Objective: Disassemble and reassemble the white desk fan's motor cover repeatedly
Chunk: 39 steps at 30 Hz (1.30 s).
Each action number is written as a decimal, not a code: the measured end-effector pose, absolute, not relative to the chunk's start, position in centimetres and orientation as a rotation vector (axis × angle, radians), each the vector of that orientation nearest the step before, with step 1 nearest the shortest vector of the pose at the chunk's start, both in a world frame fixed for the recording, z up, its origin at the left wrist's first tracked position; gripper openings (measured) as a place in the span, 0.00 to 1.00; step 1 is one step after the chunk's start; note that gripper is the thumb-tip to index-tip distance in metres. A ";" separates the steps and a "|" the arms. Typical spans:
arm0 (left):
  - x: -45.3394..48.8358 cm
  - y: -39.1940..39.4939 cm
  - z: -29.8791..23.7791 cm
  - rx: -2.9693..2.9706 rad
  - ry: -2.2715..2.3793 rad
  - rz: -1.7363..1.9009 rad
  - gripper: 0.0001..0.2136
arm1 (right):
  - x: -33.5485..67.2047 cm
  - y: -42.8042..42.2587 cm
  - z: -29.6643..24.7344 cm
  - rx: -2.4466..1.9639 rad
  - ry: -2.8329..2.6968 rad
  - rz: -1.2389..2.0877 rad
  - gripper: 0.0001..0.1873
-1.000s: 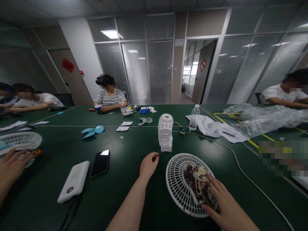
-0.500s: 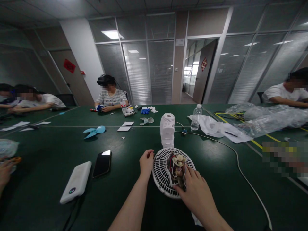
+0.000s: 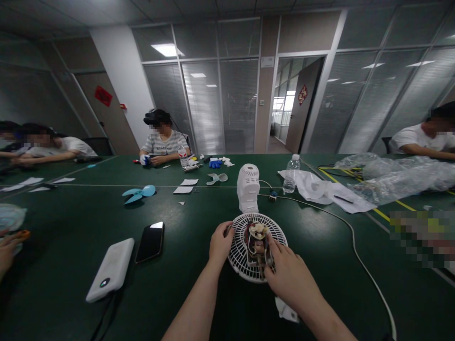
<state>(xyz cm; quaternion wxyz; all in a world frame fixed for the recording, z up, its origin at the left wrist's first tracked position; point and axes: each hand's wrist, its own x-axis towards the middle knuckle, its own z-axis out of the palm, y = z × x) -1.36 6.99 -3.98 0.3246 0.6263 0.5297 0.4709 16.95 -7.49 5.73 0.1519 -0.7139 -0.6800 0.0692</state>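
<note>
A white round fan grille (image 3: 239, 265) lies on the green table, with an exposed fan motor (image 3: 259, 247) and its wires at the middle. At the grille's left rim my left hand (image 3: 221, 242) is closed, its fingertips curled over the edge. My right hand (image 3: 293, 277) grips the right side of the motor, thumb towards me and fingers on the far side. Just beyond the grille stands the white fan housing (image 3: 248, 188); whether they are joined cannot be made out. A small white piece (image 3: 286, 310) lies below my right wrist.
To the left are a white power bank (image 3: 113, 267), a phone (image 3: 150, 242) and blue fan blades (image 3: 139, 193). Clear blades (image 3: 216, 178) lie farther back. A plastic bottle (image 3: 292, 174) stands behind a long cable (image 3: 350, 222). Several people sit around the table.
The grille has shifted slightly away from me, and the motor has turned a little. My left hand has moved onto the rim. More of the small white piece shows.
</note>
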 end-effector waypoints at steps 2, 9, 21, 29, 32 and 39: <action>-1.3 7.0 -4.1 1.662 1.396 1.227 0.12 | 18.0 -7.0 7.3 -2.022 -1.958 0.213 0.33; -1.3 7.1 -4.0 1.691 1.425 1.194 0.12 | 20.7 1.8 11.1 -1.582 -1.753 0.190 0.29; -1.3 6.7 -3.1 1.675 1.420 1.178 0.11 | 21.2 14.5 11.4 -1.244 -1.614 0.627 0.48; -1.3 6.9 -3.2 1.661 1.413 1.196 0.11 | 20.4 14.8 11.1 -1.169 -1.451 0.635 0.45; -1.3 6.9 -3.3 1.675 1.407 1.208 0.11 | 20.5 14.0 12.0 -1.154 -1.375 0.602 0.46; -1.4 6.8 -3.4 1.707 1.403 1.214 0.12 | 21.2 6.1 11.3 -1.025 -1.142 0.693 0.42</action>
